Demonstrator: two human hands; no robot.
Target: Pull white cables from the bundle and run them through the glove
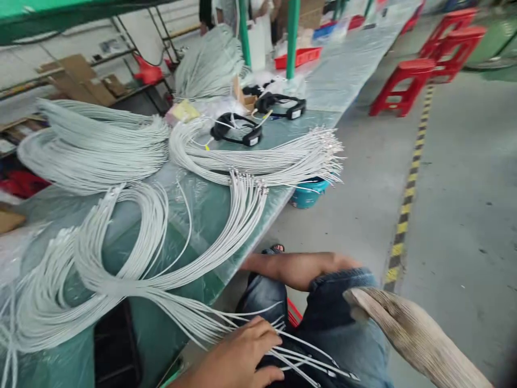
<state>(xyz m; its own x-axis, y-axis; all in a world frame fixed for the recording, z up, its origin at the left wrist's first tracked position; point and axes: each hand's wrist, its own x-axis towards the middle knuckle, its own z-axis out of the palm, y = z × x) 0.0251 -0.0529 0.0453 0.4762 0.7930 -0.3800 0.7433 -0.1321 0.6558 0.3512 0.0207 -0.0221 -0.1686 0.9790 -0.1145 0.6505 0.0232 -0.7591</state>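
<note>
My bare left hand (pixel 242 353) lies at the bottom, its fingers curled over the near end of a bundle of white cables (pixel 189 310). The loose tips stick out past it, over my lap. My right hand (pixel 375 310), in a beige knitted glove, is held above my denim-clad thigh, apart from the cables. Its fingers look pressed together, somewhat blurred, with nothing visible in them. The held bundle runs back onto the table, crossing a looped bundle of white cables (pixel 92 264). Beyond it, another curved bundle (pixel 246 210) has its metal-tipped ends pointing away from me.
More cable bundles (pixel 97 145) cover the plastic-sheeted table (pixel 205 207), beside two black headsets (pixel 238 129). A dark phone-like slab (pixel 115 345) lies at the near left. Below the table edge stands a blue bucket (pixel 307 195). Red stools (pixel 404 83) stand across the aisle.
</note>
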